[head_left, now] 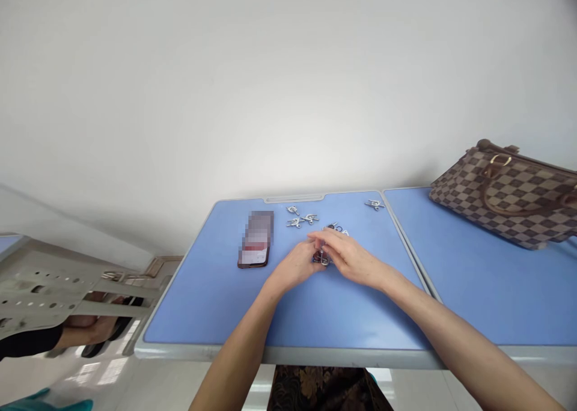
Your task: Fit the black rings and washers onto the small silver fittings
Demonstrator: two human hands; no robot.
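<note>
As left hand (pixel 294 265) and right hand (pixel 350 258) pinch small metal wire puzzle (pixel 321 258) over blue surface (pixel 342 321), piece looks light, stiff, slippery; take hold at outer loops (pixel 336 229), not tangled middle.

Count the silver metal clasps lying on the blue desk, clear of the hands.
4: one clasp, a second, a third near the desk's far edge, a fourth farther right. Others by the left hand and right hand may be hidden.
</note>
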